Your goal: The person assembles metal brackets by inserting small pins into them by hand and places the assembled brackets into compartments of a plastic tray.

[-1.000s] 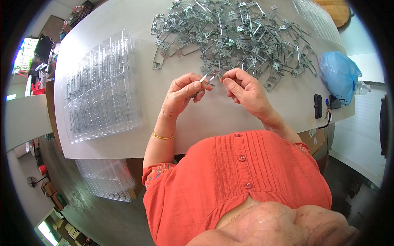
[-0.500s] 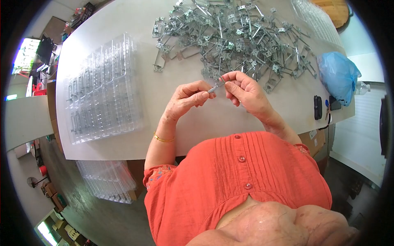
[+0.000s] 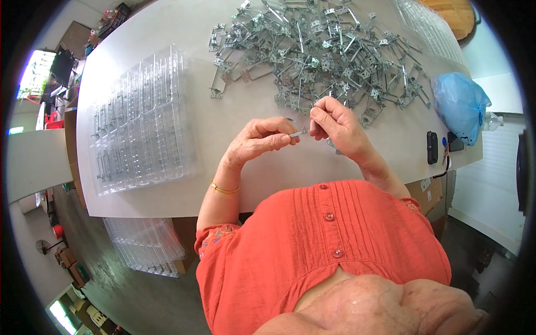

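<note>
My left hand (image 3: 258, 139) is closed, pinching a small, thin metal bracket (image 3: 300, 133) between thumb and fingers just above the table. My right hand (image 3: 340, 127) is closed at the other end of the same bracket, its thumb and forefinger pressed together. Part of the bracket is hidden by the fingers, and a bit of metal (image 3: 333, 146) shows under the right palm. Beyond both hands lies a large, tangled pile of similar silvery metal brackets (image 3: 312, 56).
At left on the white table (image 3: 223, 184) lie clear plastic trays (image 3: 139, 120) with rows of metal parts. More clear trays (image 3: 432, 30) are at the far right, near a blue plastic bag (image 3: 459, 103) and a black case (image 3: 432, 146). Further trays (image 3: 146, 245) sit below the table edge.
My right hand has shifted slightly right and turned, and the bracket now lies lower and flatter between the hands. The left fingers have straightened somewhat. A bit of metal now shows under the right palm.
</note>
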### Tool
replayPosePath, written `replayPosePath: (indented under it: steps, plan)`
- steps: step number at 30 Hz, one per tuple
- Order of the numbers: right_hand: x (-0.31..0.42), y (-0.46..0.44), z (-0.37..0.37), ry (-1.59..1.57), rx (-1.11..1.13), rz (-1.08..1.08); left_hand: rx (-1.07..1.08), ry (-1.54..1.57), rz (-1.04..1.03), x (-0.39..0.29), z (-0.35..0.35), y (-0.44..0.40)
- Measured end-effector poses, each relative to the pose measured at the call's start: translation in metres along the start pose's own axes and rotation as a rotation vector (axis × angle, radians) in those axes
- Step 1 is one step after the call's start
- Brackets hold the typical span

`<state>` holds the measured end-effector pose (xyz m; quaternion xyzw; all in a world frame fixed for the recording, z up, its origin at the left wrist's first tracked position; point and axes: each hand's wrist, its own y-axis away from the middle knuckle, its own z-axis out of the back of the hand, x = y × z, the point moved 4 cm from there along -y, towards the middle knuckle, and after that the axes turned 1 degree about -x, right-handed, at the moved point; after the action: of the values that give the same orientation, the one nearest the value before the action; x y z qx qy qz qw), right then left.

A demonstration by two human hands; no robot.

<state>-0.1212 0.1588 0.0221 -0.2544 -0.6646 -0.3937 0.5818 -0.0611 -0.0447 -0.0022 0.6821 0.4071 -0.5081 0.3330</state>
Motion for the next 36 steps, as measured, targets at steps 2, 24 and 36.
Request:
replayPosePath:
  steps: [2, 24, 36]
  plan:
    - [0.0, 0.0, -0.001, 0.0, -0.013, 0.009, 0.014, 0.007, -0.011, 0.0, 0.0, -0.001]
    - [0.006, 0.01, -0.004, -0.029, -0.071, -0.073, -0.162, 0.212, -0.122, 0.016, 0.02, -0.001]
    - [-0.001, 0.006, -0.02, -0.057, 0.012, -0.153, -0.197, 0.1, -0.086, 0.016, 0.018, -0.002]
